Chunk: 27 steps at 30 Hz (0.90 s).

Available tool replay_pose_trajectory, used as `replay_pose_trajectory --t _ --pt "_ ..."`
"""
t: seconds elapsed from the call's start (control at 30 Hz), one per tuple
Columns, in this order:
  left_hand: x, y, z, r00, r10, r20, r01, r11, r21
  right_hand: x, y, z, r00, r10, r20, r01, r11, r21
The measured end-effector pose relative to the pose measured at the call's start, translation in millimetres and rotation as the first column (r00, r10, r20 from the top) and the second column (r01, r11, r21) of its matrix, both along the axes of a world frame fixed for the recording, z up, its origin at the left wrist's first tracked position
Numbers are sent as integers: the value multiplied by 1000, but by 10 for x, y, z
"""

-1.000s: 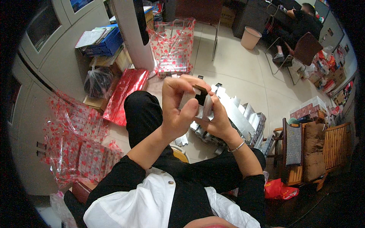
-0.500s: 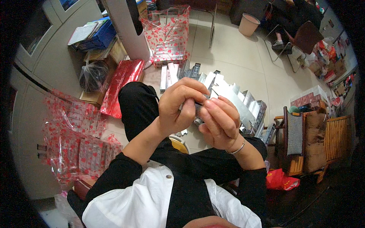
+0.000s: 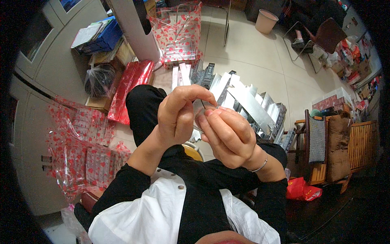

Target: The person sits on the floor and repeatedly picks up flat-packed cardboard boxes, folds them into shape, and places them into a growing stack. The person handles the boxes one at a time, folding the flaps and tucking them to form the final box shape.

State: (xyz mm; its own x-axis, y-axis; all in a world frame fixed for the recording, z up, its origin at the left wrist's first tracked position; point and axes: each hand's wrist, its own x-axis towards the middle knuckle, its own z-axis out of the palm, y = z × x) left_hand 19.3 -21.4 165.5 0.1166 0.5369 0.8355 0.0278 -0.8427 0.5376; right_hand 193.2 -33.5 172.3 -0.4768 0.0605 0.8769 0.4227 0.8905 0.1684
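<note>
In front of my lap, both hands meet at the fingertips around a small see-through piece [image 3: 198, 110] with a thin dark line along it; fingers cover most of it. My left hand [image 3: 176, 116] is curled, its index finger bent over toward the right fingertips. My right hand [image 3: 231, 138], with a bracelet at the wrist, pinches the piece between thumb and fingers. Beyond them a heap of long silver cartons [image 3: 252, 107], some with dark printed sides, lies on the floor.
Heart-patterned clear bags [image 3: 97, 162] full of boxes stand at my left, another bag [image 3: 178, 36] farther ahead. A red foil package [image 3: 130, 93] leans by my left knee. Wooden chairs [image 3: 337, 150] are at the right. A bin [image 3: 266, 22] and a seated person are far off.
My hands have shifted slightly left and turned, my right hand coming nearer to me. The see-through piece shows more between the fingers. A long silver carton in the heap is now uncovered.
</note>
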Motion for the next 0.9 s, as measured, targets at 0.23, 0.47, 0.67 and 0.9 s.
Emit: replay_pose_trajectory --t 0.23,0.47,0.67,0.9 --pt "0 -4 57 999 -8 -45 10 999 42 -4 -20 -23 1000 17 -5 -17 1000 14" --pt "26 -67 106 993 0 -118 0 1000 -1 34 -27 -4 1000 13 6 -13 1000 11" --pt "18 -49 87 993 -23 -115 28 999 37 54 -18 -22 998 50 35 -51 999 15" --pt "8 -18 38 993 -49 -107 58 995 86 66 23 -55 993 117 29 -119 992 50"
